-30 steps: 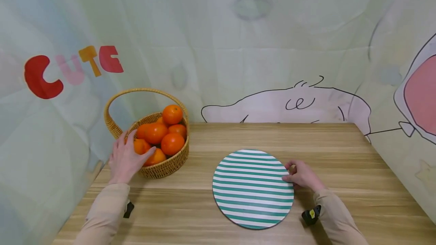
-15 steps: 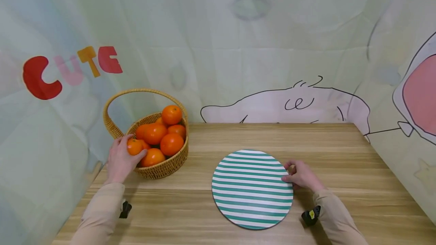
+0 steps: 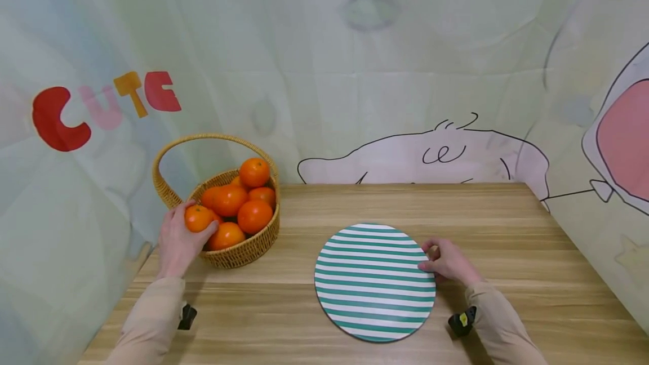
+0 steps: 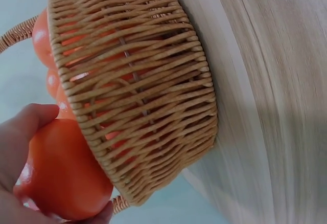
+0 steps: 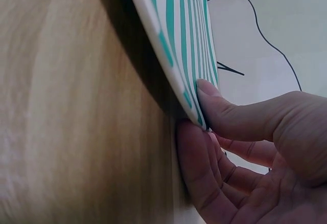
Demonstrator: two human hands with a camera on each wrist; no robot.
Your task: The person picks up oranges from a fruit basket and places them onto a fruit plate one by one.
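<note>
Held orange (image 3: 198,218): shifted left with the left hand (image 3: 174,244) over the last second, now at the left rim of the wicker basket (image 3: 245,255).
Left hand grip: fingers and thumb curve round that fruit, spread to its width.
Right hand (image 3: 450,262): pinches the striped disc (image 3: 375,283) by its right edge, thumb above, a finger beneath.
Disc place: on the wooden table (image 3: 481,213), apart from the basket.
Basket load: other oranges (image 3: 255,217) piled inside, under an arched handle.
Backdrop: pale curtain (image 3: 314,100) lettered "CUTE".
</note>
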